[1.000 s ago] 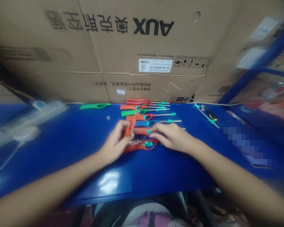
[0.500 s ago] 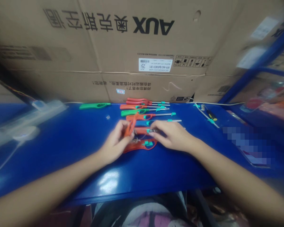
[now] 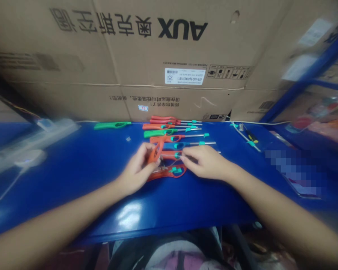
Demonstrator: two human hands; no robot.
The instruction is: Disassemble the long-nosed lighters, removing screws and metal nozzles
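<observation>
My left hand [image 3: 141, 161] is closed around an orange gas lighter handle shell [image 3: 157, 148], which is tilted upward. My right hand [image 3: 201, 159] pinches a thin silvery tool [image 3: 171, 155] that points left toward this shell; its exact kind is unclear. Below both hands lies an opened orange lighter shell [image 3: 169, 173] with a teal trigger [image 3: 176, 170] and small inner parts, partly hidden by my left fingers. Directly behind my hands are a red-orange lighter [image 3: 170, 154] and a blue lighter [image 3: 183, 146], both partly covered.
Several long-necked lighters [image 3: 163, 132] are lined up toward the carton [image 3: 101, 67]. A green handle shell [image 3: 111, 126] lies at back left, near a white power strip [image 3: 59, 131]. On the right are a screwdriver [image 3: 252, 138] and a metal tube [image 3: 243, 138] on the blue table [image 3: 101, 210].
My right hand has shifted slightly right, away from the left hand, and more of the thin silvery tool shows. My left hand stays nearly in place with the orange shell.
</observation>
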